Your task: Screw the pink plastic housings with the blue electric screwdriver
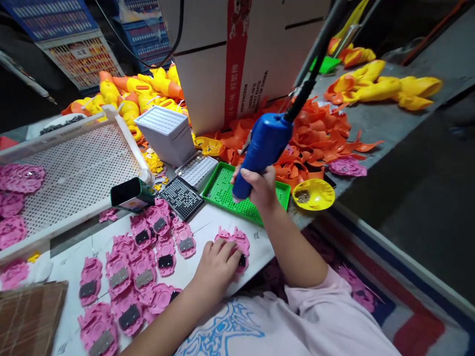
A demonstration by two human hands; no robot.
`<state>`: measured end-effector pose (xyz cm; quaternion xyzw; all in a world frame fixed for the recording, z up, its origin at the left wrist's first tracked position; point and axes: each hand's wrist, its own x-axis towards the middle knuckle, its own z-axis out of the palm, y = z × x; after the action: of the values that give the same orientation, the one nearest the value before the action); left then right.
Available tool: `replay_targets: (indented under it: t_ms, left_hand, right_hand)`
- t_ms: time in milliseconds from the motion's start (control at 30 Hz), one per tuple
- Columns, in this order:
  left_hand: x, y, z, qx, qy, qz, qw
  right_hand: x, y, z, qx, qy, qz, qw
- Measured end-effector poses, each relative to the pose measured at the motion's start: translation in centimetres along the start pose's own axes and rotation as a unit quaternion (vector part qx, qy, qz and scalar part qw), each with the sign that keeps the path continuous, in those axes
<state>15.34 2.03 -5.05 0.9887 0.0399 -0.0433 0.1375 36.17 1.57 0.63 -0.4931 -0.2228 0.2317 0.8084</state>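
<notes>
My right hand (pixel 261 185) is wrapped round a blue electric screwdriver (pixel 265 148), held tilted above a green perforated tray (pixel 222 185). My left hand (pixel 218 259) lies over pink plastic parts (pixel 241 242) near the table's front edge, fingers resting on them; whether it grips one is hard to tell. Several more pink housings (pixel 118 274) with black or grey panels lie on the white board to the left. Right of the tray sits a yellow bowl (pixel 319 195) with small screws in it.
A white perforated crate (pixel 74 178) stands at the left, beside a dark green container (pixel 129 193) and a black tray (pixel 181 198). Orange parts (pixel 319 133) lie piled before a large carton (pixel 204 64). A brown cardboard piece (pixel 29 316) is at the lower left.
</notes>
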Motion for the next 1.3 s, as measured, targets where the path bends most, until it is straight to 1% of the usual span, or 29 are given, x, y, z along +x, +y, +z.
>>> replay_targets:
  t_ms: [100, 167, 333, 467, 600, 767, 933, 1000, 1100, 1200, 1300]
  left_hand:
    - [-0.8, -0.6, 0.2, 0.006, 0.04, -0.009, 0.999]
    - [-1.1, -0.9, 0.4, 0.008, 0.046, -0.018, 0.999]
    - [-1.0, -1.3, 0.7, -0.007, 0.018, -0.031, 0.999]
    - [-0.6, -1.0, 0.2, -0.014, 0.001, -0.054, 0.998]
    - [-0.4, -0.4, 0.0, -0.007, 0.001, -0.07, 0.998]
    - [-0.3, 0.1, 0.5, 0.002, 0.012, -0.051, 0.999]
    - [-0.2, 0.2, 1.3, -0.006, -0.01, 0.003, 1.0]
    - [-0.2, 0.3, 1.5, -0.008, -0.017, 0.011, 1.0]
    - [-0.2, 0.3, 1.7, -0.007, -0.014, 0.002, 1.0]
    - [-0.3, 0.3, 1.6, -0.004, -0.009, -0.005, 1.0]
    - [-0.4, 0.3, 1.6, -0.001, -0.009, -0.006, 1.0]
  right_hand:
    - [0.8, 1.7, 0.2, -0.004, -0.006, -0.011, 1.0]
    - [1.0, 2.6, 0.1, -0.009, -0.008, -0.006, 1.0]
    - [1.1, 3.6, -0.3, -0.023, -0.021, 0.009, 0.999]
    - [1.0, 3.7, -0.3, -0.018, -0.016, 0.013, 1.0]
    - [0.9, 3.7, -0.1, -0.014, -0.014, 0.012, 1.0]
    - [0.7, 3.7, -0.1, -0.022, -0.026, 0.019, 0.999]
    - [0.7, 3.8, 0.0, -0.033, -0.011, 0.01, 0.999]
    - [0.8, 3.6, 0.1, -0.029, -0.007, 0.006, 1.0]
    - [0.8, 2.8, 0.2, -0.013, -0.004, 0.002, 1.0]
    - [0.3, 1.2, 0.1, -0.013, -0.004, -0.014, 1.0]
    - [-1.2, -0.8, -0.4, -0.014, -0.009, -0.034, 0.999]
